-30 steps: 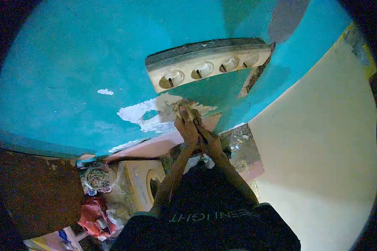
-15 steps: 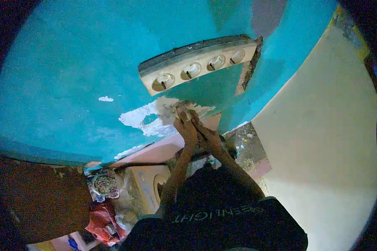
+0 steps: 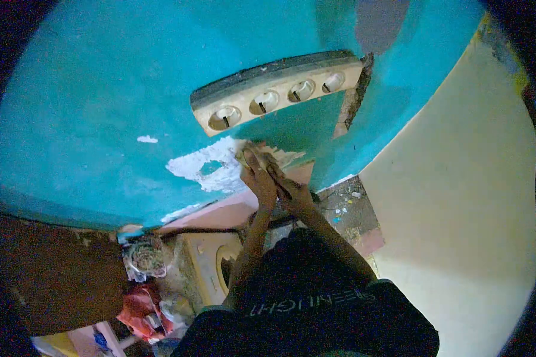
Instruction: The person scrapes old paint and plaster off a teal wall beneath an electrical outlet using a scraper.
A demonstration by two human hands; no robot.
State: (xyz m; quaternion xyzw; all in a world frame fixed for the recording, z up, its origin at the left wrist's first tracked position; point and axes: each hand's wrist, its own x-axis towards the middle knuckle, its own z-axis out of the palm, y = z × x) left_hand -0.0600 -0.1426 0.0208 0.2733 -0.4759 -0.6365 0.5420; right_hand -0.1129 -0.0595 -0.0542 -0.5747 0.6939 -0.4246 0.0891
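My left hand (image 3: 258,180) is closed, its fingers pressed on a small pale, flat-looking piece (image 3: 242,156) whose kind I cannot make out. Close against it on the right is my right hand (image 3: 287,189), its fingers also closed; what they hold, if anything, is hidden. Both hands are up against the teal wall (image 3: 101,83), at the right side of a ragged white patch (image 3: 220,169) with bare plaster-like edges. Just above them, a long beige strip with several round, slotted recesses (image 3: 250,106) sticks out of the wall.
To the right stands a cream wall or panel (image 3: 458,178). Low on the left are a brown surface (image 3: 53,279), a red plastic bag (image 3: 142,312) and a beige box-like object with a round opening (image 3: 202,262). Debris (image 3: 348,205) lies on the ground near the wall's foot.
Both hands have shifted slightly left along the white patch, still together. More of the white shows above and left of them. The view itself has moved a little.
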